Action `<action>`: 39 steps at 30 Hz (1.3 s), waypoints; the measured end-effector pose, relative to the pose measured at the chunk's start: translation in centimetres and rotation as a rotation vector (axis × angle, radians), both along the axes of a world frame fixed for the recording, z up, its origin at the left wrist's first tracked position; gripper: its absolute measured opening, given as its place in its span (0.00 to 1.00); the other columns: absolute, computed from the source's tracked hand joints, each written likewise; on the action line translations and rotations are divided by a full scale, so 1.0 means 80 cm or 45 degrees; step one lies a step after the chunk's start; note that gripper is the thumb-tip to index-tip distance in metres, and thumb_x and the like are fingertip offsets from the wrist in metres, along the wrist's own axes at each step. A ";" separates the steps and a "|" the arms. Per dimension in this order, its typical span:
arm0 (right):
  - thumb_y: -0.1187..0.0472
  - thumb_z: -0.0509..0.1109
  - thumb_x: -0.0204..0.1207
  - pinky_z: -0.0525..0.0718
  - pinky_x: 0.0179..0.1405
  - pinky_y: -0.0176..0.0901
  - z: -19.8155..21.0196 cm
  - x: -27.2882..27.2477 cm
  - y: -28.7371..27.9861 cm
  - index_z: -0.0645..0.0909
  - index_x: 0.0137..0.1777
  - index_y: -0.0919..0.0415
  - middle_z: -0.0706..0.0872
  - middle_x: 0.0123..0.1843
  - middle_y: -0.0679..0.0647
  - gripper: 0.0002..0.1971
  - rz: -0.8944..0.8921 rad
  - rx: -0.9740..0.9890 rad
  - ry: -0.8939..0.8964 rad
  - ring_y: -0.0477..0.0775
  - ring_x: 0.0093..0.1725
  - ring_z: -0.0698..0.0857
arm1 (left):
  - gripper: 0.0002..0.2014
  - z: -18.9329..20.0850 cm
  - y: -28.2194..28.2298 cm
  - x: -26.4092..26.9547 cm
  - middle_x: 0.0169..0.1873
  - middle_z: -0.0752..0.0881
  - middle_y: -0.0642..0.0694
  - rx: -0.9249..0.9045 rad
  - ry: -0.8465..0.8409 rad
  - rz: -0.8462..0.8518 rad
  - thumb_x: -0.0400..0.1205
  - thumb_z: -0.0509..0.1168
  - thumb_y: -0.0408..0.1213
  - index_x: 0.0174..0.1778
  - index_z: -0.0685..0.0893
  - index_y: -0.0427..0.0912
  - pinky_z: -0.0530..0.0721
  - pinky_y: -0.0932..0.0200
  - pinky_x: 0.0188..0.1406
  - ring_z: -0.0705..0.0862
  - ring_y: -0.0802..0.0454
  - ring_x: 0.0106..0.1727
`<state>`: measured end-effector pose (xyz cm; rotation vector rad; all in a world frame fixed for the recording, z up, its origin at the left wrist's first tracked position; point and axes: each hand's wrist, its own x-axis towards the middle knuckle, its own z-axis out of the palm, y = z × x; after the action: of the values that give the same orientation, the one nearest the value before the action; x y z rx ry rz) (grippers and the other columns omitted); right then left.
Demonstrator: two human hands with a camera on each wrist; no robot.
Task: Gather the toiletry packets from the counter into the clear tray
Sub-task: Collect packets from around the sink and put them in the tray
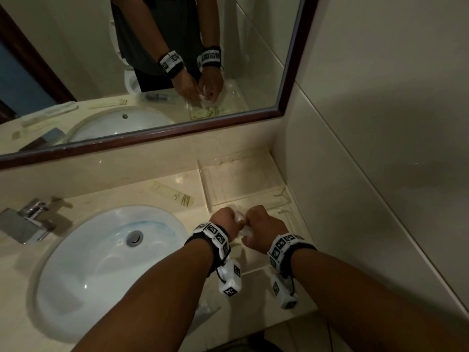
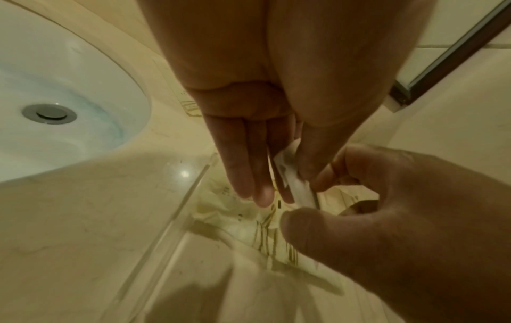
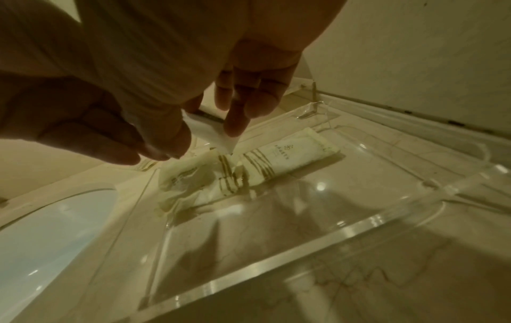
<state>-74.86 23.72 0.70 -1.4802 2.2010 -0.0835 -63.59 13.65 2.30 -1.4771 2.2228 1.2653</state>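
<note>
Over the front left corner of the clear tray my two hands meet on one small white packet. My left hand pinches the white packet between thumb and fingers. My right hand pinches its other end with thumb and forefinger. Below them, two cream packets with gold stripes lie inside the tray: a flat one and a crumpled one. Another cream packet lies on the counter left of the tray.
The white sink basin with its drain fills the counter to the left, and a chrome faucet stands at its far left. A framed mirror runs along the back. A tiled wall bounds the right.
</note>
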 end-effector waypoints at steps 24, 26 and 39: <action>0.65 0.64 0.79 0.79 0.43 0.53 -0.022 -0.070 0.008 0.74 0.66 0.59 0.72 0.68 0.61 0.15 0.214 0.200 0.417 0.64 0.53 0.86 | 0.22 -0.046 0.037 -0.014 0.73 0.69 0.42 -0.374 -0.283 -0.680 0.78 0.66 0.44 0.68 0.82 0.44 0.74 0.46 0.72 0.69 0.37 0.71; 0.64 0.64 0.79 0.79 0.43 0.52 -0.027 -0.064 0.005 0.75 0.65 0.60 0.74 0.67 0.61 0.15 0.231 0.188 0.409 0.64 0.52 0.86 | 0.23 -0.048 0.036 -0.014 0.74 0.68 0.41 -0.378 -0.298 -0.695 0.78 0.67 0.44 0.70 0.80 0.42 0.72 0.45 0.74 0.67 0.35 0.73; 0.63 0.64 0.80 0.81 0.49 0.55 -0.044 -0.058 0.001 0.75 0.66 0.58 0.74 0.65 0.59 0.15 0.245 0.247 0.364 0.63 0.60 0.82 | 0.24 -0.057 0.041 -0.004 0.77 0.68 0.39 -0.547 -0.445 -0.972 0.79 0.63 0.40 0.73 0.77 0.41 0.67 0.37 0.75 0.68 0.34 0.73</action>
<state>-79.51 23.78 -2.83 -1.6659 2.1915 0.4172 -63.93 16.96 -2.23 -0.7012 2.4952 0.2883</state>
